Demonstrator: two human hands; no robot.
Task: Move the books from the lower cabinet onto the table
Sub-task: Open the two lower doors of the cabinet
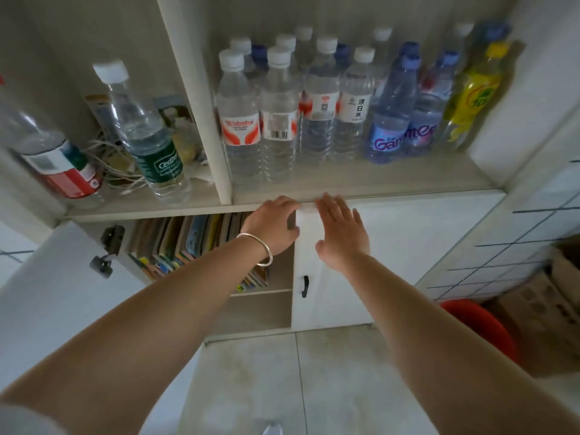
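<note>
Two doors on lower cabinet (392,255): left swung wide, exposing books (185,243) upright on inner shelf. Left hand (273,227) curled round right door's edge; right hand (340,233) spread flat against it, likely steadying.

The left forearm (175,287) covers the middle of the row of books (185,240) in the lower cabinet, whose titles are too blurred to read, the left hand's fingertips (293,229) vanish behind the white door's (408,246) edge, and the red-labelled bottle (59,164) is cut off at the picture's left edge.
</note>
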